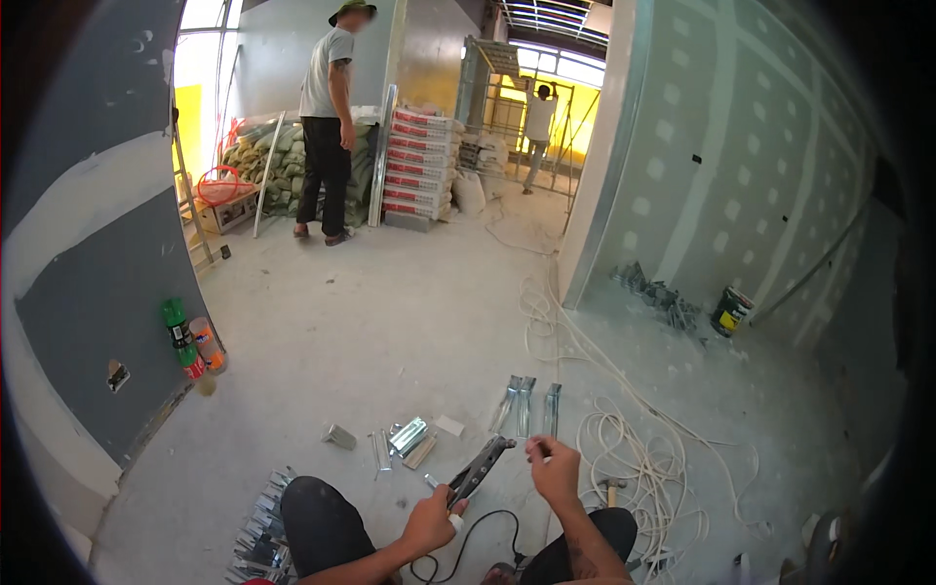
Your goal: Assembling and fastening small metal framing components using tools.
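Dusty concrete floor (390, 322) with short metal channel pieces (526, 403) just beyond the right hand (554, 470), white cable coils (634, 458) to its right.

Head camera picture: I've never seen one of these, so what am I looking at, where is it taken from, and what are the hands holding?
There is no machine here: a person wears a wide fisheye camera on the head, looking down, so straight edges bend near the rim. The person sits on a dusty concrete floor, knees at the bottom edge. The left hand holds a long metal hand tool by its handle, its grip closed. The right hand pinches something small near the tool's tip; too small to identify. On the floor lie bent metal brackets, a coil of white cable, a hammer and two bottles by the wall. Two other people stand farther back near stacked sacks.
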Demonstrator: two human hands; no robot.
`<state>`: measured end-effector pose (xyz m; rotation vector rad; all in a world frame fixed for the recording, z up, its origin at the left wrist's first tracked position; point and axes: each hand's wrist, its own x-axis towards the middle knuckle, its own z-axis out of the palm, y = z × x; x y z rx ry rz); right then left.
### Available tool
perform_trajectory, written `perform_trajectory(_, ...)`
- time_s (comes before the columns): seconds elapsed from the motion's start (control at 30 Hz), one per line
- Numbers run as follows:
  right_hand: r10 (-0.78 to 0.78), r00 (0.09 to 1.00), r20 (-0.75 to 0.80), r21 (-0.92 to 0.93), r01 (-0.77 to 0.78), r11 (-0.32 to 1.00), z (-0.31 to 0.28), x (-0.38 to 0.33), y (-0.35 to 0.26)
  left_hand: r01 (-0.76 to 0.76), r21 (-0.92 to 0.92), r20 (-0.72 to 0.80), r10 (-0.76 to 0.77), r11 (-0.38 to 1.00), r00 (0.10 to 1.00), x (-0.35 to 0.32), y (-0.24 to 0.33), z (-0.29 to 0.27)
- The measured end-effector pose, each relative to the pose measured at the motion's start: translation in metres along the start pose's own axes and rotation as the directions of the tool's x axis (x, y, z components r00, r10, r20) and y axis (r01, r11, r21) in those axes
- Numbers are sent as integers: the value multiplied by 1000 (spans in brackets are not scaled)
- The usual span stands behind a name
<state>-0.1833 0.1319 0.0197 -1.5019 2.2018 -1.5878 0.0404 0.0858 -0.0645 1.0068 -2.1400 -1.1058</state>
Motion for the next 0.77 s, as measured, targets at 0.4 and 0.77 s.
perform_trajectory(0.4,-135,988,72,32,133,991,2,-6,-15,106,39,97,-109,994,989,-4,12,-8)
perform_trajectory(0.77,5,995,97,-36,-1,999,3,-6,-6,119,5,108,-119,993,987,-2,-1,3)
